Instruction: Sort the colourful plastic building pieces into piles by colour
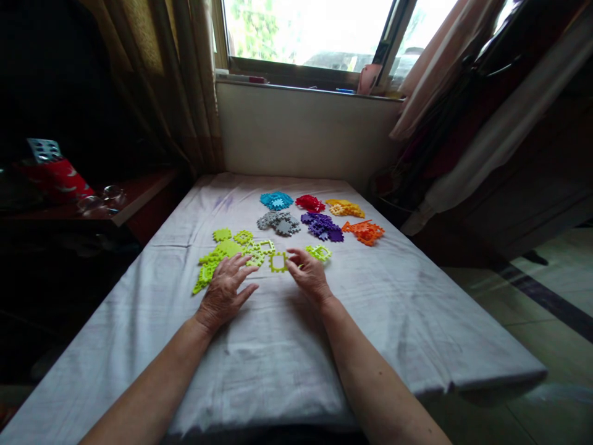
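Observation:
My right hand (309,275) pinches the right edge of a lime-green square frame piece (272,262) with notched sides and an open middle. Fingers spread, my left hand (227,289) rests at the near side of a spread of lime-green interlocking plastic pieces (228,248) and covers some of them. Square frame pieces (254,256) lie at that spread's right end. Just beyond my right hand is another lime-green piece (319,252), partly hidden by the fingers.
Farther back on the cloth-covered table (259,371) lie heaps of similar pieces: blue (277,199), red (310,203), yellow (346,207), grey (278,223), purple (323,227) and orange (365,232). A dark side table (143,194) stands at the left, hanging clothes (456,161) at the right.

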`<action>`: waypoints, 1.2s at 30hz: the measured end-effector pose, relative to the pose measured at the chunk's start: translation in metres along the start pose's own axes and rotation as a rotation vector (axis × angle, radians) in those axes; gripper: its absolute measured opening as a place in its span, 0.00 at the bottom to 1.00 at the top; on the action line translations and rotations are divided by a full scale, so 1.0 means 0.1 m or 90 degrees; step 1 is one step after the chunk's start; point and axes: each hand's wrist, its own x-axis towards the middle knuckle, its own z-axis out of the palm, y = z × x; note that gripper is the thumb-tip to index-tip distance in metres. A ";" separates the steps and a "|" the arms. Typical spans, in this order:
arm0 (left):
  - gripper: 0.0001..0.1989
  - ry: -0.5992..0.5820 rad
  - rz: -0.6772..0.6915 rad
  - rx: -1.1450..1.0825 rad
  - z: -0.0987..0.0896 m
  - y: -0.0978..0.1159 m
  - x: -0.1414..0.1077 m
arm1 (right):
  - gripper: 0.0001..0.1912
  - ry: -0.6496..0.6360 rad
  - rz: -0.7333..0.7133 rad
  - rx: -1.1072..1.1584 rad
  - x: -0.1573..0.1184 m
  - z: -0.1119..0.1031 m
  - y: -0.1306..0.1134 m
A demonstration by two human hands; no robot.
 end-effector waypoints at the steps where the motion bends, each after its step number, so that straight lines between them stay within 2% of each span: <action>1: 0.17 0.005 -0.025 0.011 -0.03 -0.07 -0.01 | 0.15 0.047 0.025 -0.024 0.04 -0.11 0.04; 4: 0.17 0.021 -0.134 0.059 -0.17 -0.37 -0.07 | 0.15 0.163 0.104 -0.095 0.13 -0.47 0.20; 6: 0.18 0.026 -0.219 0.090 -0.27 -0.61 -0.14 | 0.16 0.201 0.143 -0.120 0.16 -0.65 0.31; 9: 0.21 0.003 -0.309 0.119 -0.37 -0.89 -0.26 | 0.17 0.187 0.170 -0.135 0.16 -0.73 0.42; 11: 0.24 -0.038 -0.348 0.120 -0.42 -0.97 -0.32 | 0.18 0.159 0.171 -0.152 0.15 -0.70 0.45; 16: 0.28 -0.149 -0.377 0.101 -0.45 -0.89 -0.33 | 0.19 0.172 0.138 -0.204 0.15 -0.61 0.49; 19: 0.27 -0.172 -0.380 0.106 -0.46 -0.83 -0.32 | 0.19 0.194 0.131 -0.212 0.14 -0.60 0.53; 24: 0.19 -0.145 -0.358 0.096 -0.46 -0.85 -0.33 | 0.18 0.227 0.097 -0.241 0.12 -0.58 0.56; 29: 0.19 -0.128 -0.346 0.078 -0.43 -0.88 -0.34 | 0.16 0.249 0.015 -0.273 0.10 -0.54 0.50; 33: 0.22 -0.089 -0.341 0.019 -0.46 -0.90 -0.32 | 0.15 0.214 -0.056 -0.289 0.07 -0.45 0.40; 36: 0.26 -0.066 -0.373 -0.065 -0.51 -0.86 -0.29 | 0.14 0.172 -0.120 -0.301 0.04 -0.34 0.28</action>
